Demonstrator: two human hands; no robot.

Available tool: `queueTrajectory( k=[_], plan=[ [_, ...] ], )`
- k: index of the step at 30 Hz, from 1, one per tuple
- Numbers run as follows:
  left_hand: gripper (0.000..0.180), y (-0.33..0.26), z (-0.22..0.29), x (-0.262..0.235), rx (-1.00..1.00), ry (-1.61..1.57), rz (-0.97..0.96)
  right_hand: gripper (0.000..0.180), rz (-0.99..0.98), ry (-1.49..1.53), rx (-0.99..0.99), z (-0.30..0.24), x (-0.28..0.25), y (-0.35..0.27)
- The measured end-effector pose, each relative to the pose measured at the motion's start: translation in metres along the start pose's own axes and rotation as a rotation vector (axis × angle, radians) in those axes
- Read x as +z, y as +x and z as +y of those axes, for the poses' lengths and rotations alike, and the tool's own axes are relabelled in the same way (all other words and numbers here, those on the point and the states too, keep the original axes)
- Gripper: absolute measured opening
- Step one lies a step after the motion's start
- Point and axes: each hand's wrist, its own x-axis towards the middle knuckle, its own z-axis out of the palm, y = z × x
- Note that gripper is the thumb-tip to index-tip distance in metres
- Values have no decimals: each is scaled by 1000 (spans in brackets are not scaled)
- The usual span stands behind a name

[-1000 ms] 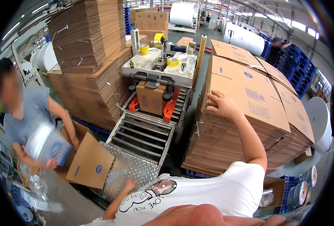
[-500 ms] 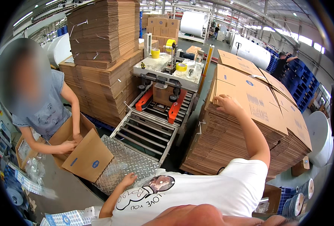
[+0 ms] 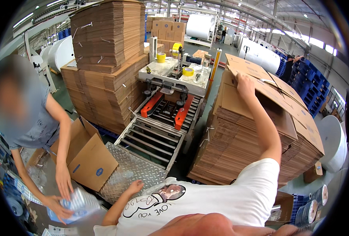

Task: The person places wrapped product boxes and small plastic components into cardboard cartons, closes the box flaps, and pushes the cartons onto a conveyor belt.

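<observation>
My right hand is closed on the near edge of a flattened cardboard carton, the top sheet of a tall stack on my right. That sheet is lifted, and a dark gap shows beneath it. Low by my body, my left hand holds nothing, its fingers loosely apart over the diamond-patterned metal plate. An open carton stands tilted at the plate's left edge. Beside it, a co-worker's hands are on a blurred blue-and-white wrapped pack.
A roller conveyor runs from the plate into a carton-taping machine with orange side belts. Another tall stack of flattened cartons stands left of it. Large white rolls and blue pallets are at the right.
My right hand has moved up and raised the top carton sheet's edge. The co-worker's hands went from the open carton to the wrapped pack. The carton inside the taping machine is gone from view.
</observation>
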Motion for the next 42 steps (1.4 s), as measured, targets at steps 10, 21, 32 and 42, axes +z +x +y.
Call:
queueTrajectory(
  k=[10,21,32,42],
  plan=[
    [105,-80,275,-40,682,384,1044,14,672,948,-937,-185,-253,-18],
    [23,-195,262,-98,356,985,1260,61,-220,1146,-936,-308,69,-34],
    [64,-194,167,-71,183,-147,2132,83,-1002,775,-827,-415,92,-16],
    [75,-181,244,-120,416,-759,1101,67,-997,558,-914,-429,84,23]
  ],
)
